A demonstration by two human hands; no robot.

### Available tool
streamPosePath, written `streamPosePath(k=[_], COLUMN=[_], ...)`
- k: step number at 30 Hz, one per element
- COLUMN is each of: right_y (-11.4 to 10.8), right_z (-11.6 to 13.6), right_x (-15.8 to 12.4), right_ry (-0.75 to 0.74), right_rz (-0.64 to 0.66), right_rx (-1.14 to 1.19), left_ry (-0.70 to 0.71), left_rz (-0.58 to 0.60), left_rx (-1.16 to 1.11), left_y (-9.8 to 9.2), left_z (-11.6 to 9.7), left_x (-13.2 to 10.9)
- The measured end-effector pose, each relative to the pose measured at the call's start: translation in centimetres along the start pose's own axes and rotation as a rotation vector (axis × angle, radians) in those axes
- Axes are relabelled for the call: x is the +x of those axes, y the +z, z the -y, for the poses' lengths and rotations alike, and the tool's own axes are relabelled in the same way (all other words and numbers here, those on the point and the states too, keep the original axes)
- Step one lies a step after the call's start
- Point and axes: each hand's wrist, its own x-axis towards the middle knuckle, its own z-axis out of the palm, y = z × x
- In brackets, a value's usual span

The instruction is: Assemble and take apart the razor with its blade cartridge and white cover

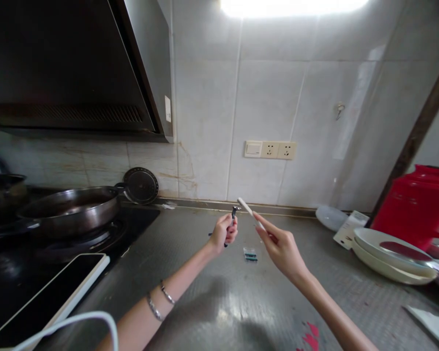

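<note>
My left hand [223,231] is closed around the dark handle of a razor [234,210], whose head points up above the fist. In my right hand [280,243], thumb and fingers pinch a slim white stick [246,206] that slants up to the left. Its tip is close to the razor head but apart from it, and its exact kind is too small to tell. On the metal counter [205,297] between and below the hands lies a small clear plastic case [250,254] with dark green strips in it.
Left, a steel pan [73,214] sits on the black stove, with a phone-like slab [51,302] and white cable [76,317] in front. Stacked plates [388,273], a clear lid [331,218] and a red thermos [413,204] stand right. Sockets [270,149] are on the tiled wall.
</note>
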Motion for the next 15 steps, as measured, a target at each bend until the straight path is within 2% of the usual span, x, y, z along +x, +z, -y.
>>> streamPosePath(k=[2,5,10,15], right_y=[-0.07,-0.01,0.12,0.33], right_z=[-0.02,0.01,0.09,0.45], right_x=[0.18,0.34,0.42,0.16], right_ry=[-0.002,-0.06,-0.043,-0.102], right_rz=[0.005,0.113,0.044,0.147], right_rx=[-0.002,-0.009,-0.012,-0.018], left_ry=[-0.006,-0.002,-0.009,-0.006], left_rz=[0.004,0.0,0.01,-0.01], left_rx=[-0.002,-0.006,-0.002,0.002], left_y=[-0.05,-0.08,0.02,-0.03], left_z=[0.02,0.07,0.08,0.19], left_x=[0.03,0.06,0.0,0.04])
